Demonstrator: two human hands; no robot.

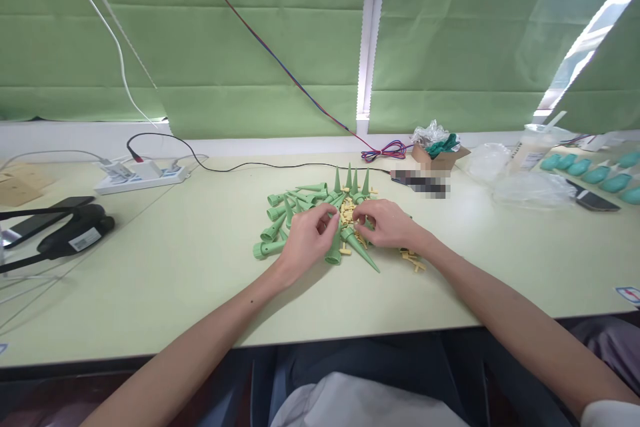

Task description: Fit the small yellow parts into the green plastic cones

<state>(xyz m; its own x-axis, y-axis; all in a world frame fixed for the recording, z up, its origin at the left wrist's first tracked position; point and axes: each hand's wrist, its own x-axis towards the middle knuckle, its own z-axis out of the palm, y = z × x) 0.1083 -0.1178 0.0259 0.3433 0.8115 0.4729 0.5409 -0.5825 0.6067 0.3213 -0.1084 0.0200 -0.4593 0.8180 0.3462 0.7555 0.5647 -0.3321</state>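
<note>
A heap of green plastic plant-watering spikes (273, 231) lies on the table in front of me, some standing with points up. Small yellow T-shaped valves (349, 209) are piled in the middle of it. My left hand (311, 238) is closed at the heap's near side, thumb and fingers against a green watering spike (334, 251) whose wide end faces me. My right hand (387, 223) is closed in a pinch over the right of the yellow pile; whatever its fingertips hold is hidden. Another spike (363, 251) points toward me between the hands.
More yellow valves (414, 261) lie by my right wrist. At the back stand a power strip (143, 177), a small cardboard box (440, 159) and a plastic cup (530, 150). Teal objects (597, 175) sit far right; a black strapped device (77, 230) lies left.
</note>
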